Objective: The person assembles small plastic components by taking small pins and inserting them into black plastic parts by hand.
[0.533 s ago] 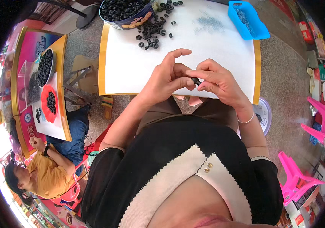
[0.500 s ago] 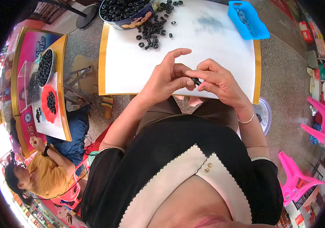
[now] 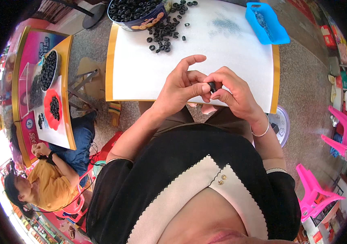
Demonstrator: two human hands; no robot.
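Observation:
Over the near edge of the white-topped table point(image 3: 230, 73), a small black ring-shaped part point(image 3: 212, 86) is pinched between my two hands. My left hand point(image 3: 185, 84) grips it with thumb and fingers, the index finger raised apart. On the other side, the fingertips and thumb of my right hand point(image 3: 232, 90) close on the same part. Several loose black parts point(image 3: 163, 34) like it lie at the table's far left, spilling beside a dark blue tub point(image 3: 141, 25) heaped with more.
A blue plastic tray point(image 3: 277, 34) with small clear bits stands at the far right corner. Small bluish bits point(image 3: 225, 25) lie scattered nearby. On the left, a person in a yellow shirt point(image 3: 55, 183) sits by another table holding a red bowl point(image 3: 47, 101). Pink stools point(image 3: 315, 193) stand at right.
My fingers have shifted around the black part, turning it so that its rounded end shows more. The person at left has brought their hands together.

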